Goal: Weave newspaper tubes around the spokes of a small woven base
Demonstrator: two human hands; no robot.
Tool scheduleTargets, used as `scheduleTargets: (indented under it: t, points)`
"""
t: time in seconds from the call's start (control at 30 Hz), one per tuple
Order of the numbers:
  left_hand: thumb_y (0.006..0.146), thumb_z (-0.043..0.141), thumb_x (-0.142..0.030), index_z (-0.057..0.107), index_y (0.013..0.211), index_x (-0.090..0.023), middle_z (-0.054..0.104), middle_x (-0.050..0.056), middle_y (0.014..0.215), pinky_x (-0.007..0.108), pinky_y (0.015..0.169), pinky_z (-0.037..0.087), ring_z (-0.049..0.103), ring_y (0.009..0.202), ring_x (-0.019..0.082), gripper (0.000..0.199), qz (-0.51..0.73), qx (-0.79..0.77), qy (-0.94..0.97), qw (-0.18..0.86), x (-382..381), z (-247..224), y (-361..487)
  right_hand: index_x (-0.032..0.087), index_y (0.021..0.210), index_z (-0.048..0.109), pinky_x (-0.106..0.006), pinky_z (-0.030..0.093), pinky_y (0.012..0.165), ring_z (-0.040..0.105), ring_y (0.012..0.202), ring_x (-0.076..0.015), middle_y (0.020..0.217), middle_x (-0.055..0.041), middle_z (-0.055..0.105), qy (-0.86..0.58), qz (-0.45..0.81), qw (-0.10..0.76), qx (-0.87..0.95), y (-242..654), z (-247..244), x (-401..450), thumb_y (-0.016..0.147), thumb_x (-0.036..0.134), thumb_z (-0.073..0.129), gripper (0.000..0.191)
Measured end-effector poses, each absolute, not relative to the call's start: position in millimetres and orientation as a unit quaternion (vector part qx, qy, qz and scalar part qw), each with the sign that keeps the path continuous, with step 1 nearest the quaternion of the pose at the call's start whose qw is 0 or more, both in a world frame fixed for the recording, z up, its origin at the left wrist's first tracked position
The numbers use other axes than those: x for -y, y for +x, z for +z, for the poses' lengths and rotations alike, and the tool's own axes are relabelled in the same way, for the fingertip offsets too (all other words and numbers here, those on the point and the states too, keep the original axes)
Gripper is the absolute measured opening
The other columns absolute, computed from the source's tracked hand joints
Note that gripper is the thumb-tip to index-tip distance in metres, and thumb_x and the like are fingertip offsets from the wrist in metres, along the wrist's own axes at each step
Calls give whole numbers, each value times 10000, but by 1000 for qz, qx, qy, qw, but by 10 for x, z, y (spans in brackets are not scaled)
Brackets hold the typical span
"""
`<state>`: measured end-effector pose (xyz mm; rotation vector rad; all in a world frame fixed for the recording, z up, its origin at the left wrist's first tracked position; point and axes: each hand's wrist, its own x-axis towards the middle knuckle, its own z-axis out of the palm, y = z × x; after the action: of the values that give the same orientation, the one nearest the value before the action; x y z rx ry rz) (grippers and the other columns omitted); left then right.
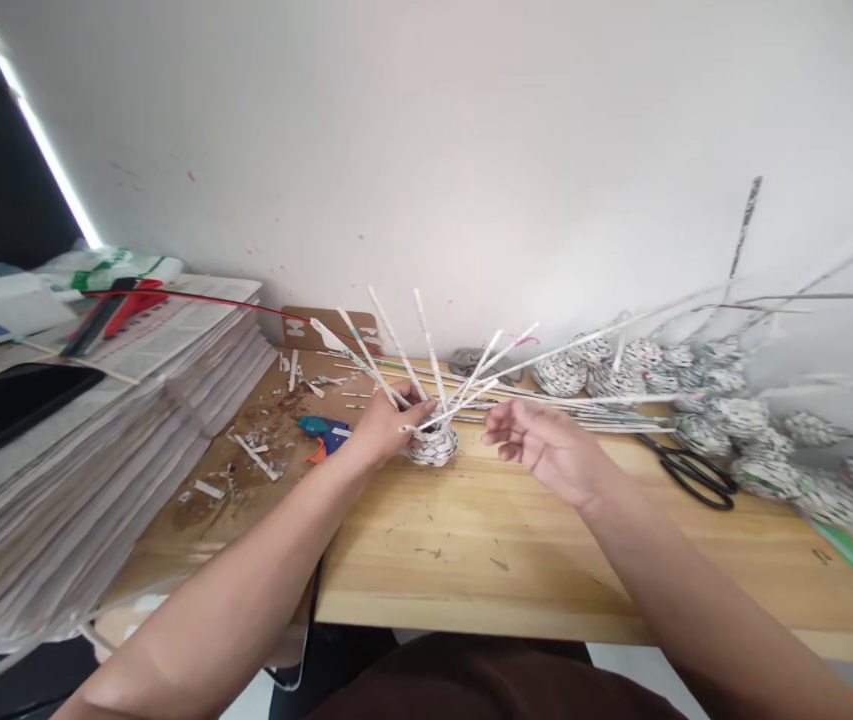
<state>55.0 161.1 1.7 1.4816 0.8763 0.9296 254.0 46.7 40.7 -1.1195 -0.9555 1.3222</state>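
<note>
A small round basket (433,446) woven of printed paper tubes sits on the wooden table (471,550), with several paper tubes fanning up and outward from its rim. My left hand (388,422) grips the basket's left side, its fingers around the rim and the tube bases. To the right of the basket, my right hand (538,440) is raised above the table, its fingers curled but apart, holding nothing that I can see. Long tubes pass just above and behind it.
Stacked newspapers (171,420) stand at the left, with a phone-like black object (21,400) on top. A glue gun (325,432) and paper scraps lie left of the basket. Black scissors (696,475), several woven balls (748,415) and loose tubes (583,412) are at the right and back.
</note>
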Motion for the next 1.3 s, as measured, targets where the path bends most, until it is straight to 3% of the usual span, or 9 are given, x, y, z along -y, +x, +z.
scheduleTargets:
  t: [0.07,0.17,0.37,0.6,0.8,1.0,1.13,1.3]
  points:
    - [688,752,-433,629,785,-165,593,-27,608,234,396,444,507,444,108,310,403,-369,608,575,-1565,-11,587,171,858,730,-236,491,569,660,690,-142,821,-47,723,-531,507,513,445,2436,266,-474,721,432,818,307]
    - [687,762,-431,625,791,-168,590,-29,592,230,399,465,517,448,110,314,412,-357,610,576,-1521,-28,620,186,1001,694,-251,489,585,652,729,-157,836,-32,712,-560,437,509,486,2243,129,-517,724,392,800,362]
    - [695,732,-384,590,733,-172,573,-26,594,235,404,492,554,483,129,258,412,-366,631,546,-1479,14,622,187,920,687,-299,523,668,668,723,-181,822,-38,730,-568,354,545,506,1997,33,-686,754,373,734,254]
    - [741,700,-358,646,811,-164,623,6,674,225,437,503,610,552,149,214,407,-378,658,508,-1506,-38,613,186,826,673,-288,516,627,659,670,-181,758,-23,722,-546,361,636,409,1918,-174,-780,664,330,767,237]
    - [728,717,-349,678,890,-158,673,28,722,253,448,527,627,580,171,253,378,-397,645,532,-1479,-43,619,173,823,669,-235,424,470,550,522,-119,685,0,673,-549,412,630,363,1988,-133,-807,677,411,810,313]
    - [749,724,-303,679,855,-163,709,33,797,269,676,548,661,733,173,181,405,-361,679,494,-1379,-24,629,178,782,661,-261,479,535,592,569,-142,705,-14,687,-547,387,652,355,2030,-102,-774,695,358,762,224]
    - [755,740,-357,652,874,-175,685,14,787,244,602,521,638,687,157,235,415,-351,638,546,-1315,-15,653,193,801,633,-273,510,596,635,655,-164,772,-24,710,-542,363,681,333,1987,-88,-752,701,354,742,218]
    - [737,760,-374,650,862,-173,663,1,745,234,527,507,613,614,145,261,409,-357,617,569,-1297,-21,682,203,875,607,-246,426,446,531,498,-125,686,21,649,-542,398,680,293,1976,-41,-749,680,354,741,281]
